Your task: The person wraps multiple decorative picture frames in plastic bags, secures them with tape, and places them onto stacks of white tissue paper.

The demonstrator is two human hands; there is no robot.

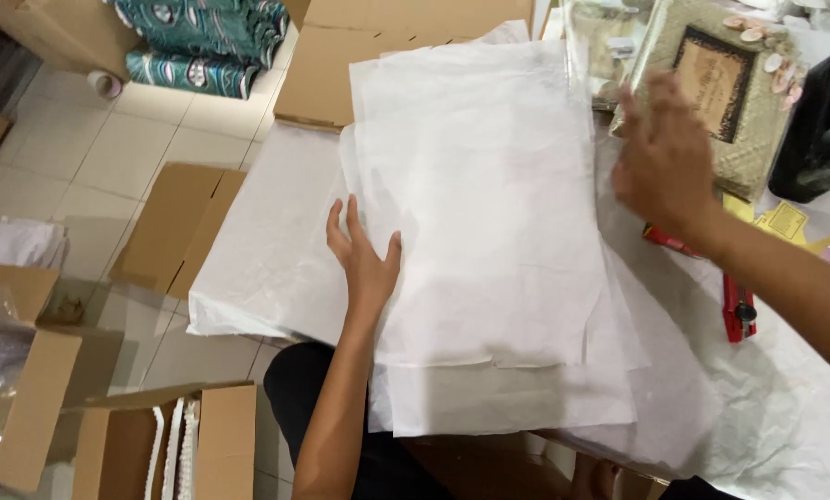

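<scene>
Left hand [367, 262] lies flat, fingers spread, on thin crinkly white tissue sheets [475, 213]. Right hand [663, 159], blurred and open, hovers over a woven straw-coloured box [747, 139] at far right.

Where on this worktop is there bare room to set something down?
Free: the tissue sheets between the left hand and right hand, and the white cover below the red cutter. Crowded: top right, around the woven box and black object.

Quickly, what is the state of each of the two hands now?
Left hand: open, fingers spread, flat on the white tissue paper, holding nothing.
Right hand: open, blurred, above the woven box, holding nothing.
</scene>
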